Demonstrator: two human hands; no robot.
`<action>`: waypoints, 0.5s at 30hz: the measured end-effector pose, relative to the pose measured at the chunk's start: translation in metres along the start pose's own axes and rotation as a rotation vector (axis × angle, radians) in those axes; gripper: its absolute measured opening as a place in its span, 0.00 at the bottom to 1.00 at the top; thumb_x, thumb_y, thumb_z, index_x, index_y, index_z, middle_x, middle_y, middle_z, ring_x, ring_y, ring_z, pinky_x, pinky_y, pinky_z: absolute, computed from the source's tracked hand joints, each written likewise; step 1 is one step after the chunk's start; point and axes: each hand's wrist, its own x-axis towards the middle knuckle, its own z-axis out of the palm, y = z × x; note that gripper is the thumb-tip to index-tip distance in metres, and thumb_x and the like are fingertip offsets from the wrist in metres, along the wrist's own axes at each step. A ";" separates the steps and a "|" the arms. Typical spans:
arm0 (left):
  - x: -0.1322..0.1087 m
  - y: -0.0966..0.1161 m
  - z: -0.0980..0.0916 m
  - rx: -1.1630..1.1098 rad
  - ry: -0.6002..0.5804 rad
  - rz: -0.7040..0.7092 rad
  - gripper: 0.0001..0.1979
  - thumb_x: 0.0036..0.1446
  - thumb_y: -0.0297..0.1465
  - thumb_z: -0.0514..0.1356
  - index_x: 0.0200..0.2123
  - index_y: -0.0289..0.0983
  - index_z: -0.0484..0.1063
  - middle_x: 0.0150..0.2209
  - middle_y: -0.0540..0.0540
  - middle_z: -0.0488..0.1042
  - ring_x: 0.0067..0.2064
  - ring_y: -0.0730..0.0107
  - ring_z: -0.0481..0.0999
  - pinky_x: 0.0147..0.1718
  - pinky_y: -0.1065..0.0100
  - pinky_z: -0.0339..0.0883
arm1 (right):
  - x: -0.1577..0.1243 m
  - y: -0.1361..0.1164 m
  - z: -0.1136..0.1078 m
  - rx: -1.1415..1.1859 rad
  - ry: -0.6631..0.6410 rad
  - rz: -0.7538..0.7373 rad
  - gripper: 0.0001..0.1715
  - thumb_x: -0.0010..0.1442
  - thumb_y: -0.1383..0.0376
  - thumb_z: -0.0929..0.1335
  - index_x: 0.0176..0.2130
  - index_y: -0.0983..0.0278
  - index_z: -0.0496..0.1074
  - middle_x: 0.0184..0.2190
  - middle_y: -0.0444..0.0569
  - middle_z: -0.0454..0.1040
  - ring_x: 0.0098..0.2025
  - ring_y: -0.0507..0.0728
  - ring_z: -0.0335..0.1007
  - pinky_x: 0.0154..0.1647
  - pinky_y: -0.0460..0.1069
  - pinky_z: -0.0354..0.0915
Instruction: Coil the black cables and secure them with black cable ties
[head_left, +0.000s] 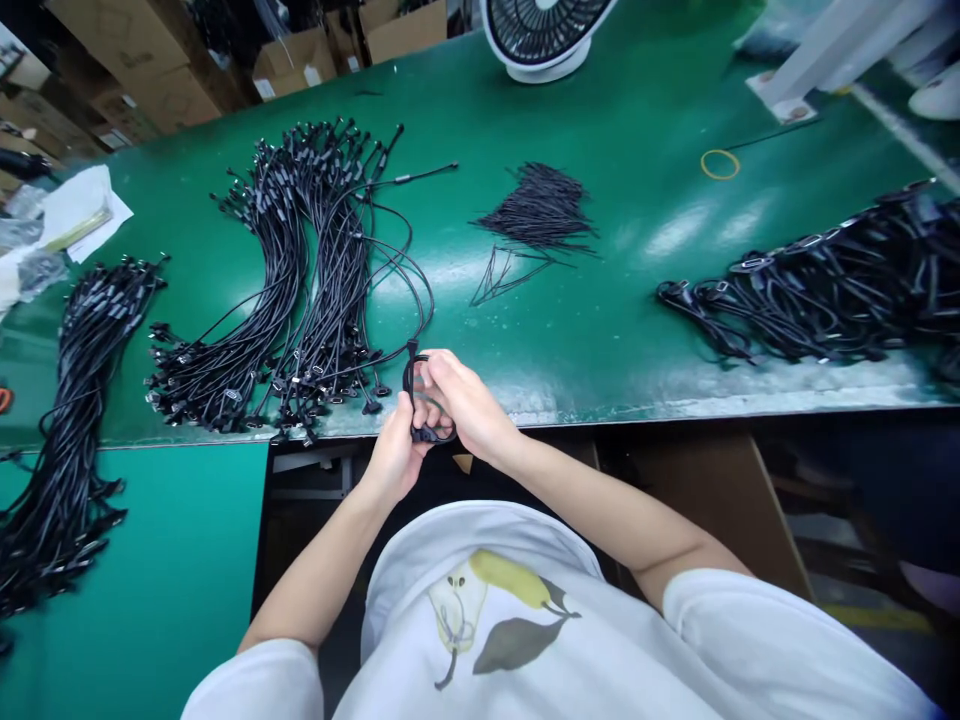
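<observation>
Cable (409, 380), coiled, probably light, springy and slightly slick, is held between left fingers (403, 416) and right fingers (444, 372) at the six-o'clock edge of the counter (600, 340); it is best gripped mid-bundle.

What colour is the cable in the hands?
The cable is black, seen best in the head view.

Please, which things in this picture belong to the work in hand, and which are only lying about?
Probably in the work:
coiled cable held by left hand and right hand
loose cables, left
thin black strips
heaped cables, right

Probably just lying about:
white fan
yellow ring
papers
cardboard boxes
</observation>
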 end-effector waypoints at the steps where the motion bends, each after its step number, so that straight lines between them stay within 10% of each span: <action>1: -0.001 -0.001 0.000 0.007 -0.006 -0.024 0.26 0.55 0.50 0.61 0.20 0.36 0.58 0.25 0.51 0.65 0.30 0.75 0.69 0.32 0.71 0.68 | 0.000 0.003 -0.001 -0.021 -0.008 -0.016 0.26 0.57 0.41 0.66 0.39 0.60 0.66 0.35 0.43 0.69 0.22 0.46 0.61 0.16 0.42 0.55; 8: -0.006 -0.001 -0.002 0.095 -0.142 -0.151 0.26 0.52 0.52 0.63 0.21 0.37 0.58 0.24 0.50 0.70 0.31 0.68 0.77 0.35 0.66 0.73 | -0.003 -0.006 -0.009 -0.115 -0.086 -0.050 0.21 0.60 0.47 0.66 0.44 0.57 0.59 0.36 0.42 0.69 0.31 0.49 0.67 0.17 0.41 0.64; 15: -0.012 0.001 0.006 0.033 -0.303 -0.225 0.26 0.56 0.51 0.60 0.21 0.36 0.58 0.35 0.42 0.77 0.44 0.55 0.80 0.49 0.53 0.71 | 0.003 -0.047 -0.028 -0.511 -0.440 -0.169 0.09 0.66 0.61 0.62 0.37 0.64 0.64 0.32 0.44 0.70 0.36 0.49 0.70 0.36 0.44 0.69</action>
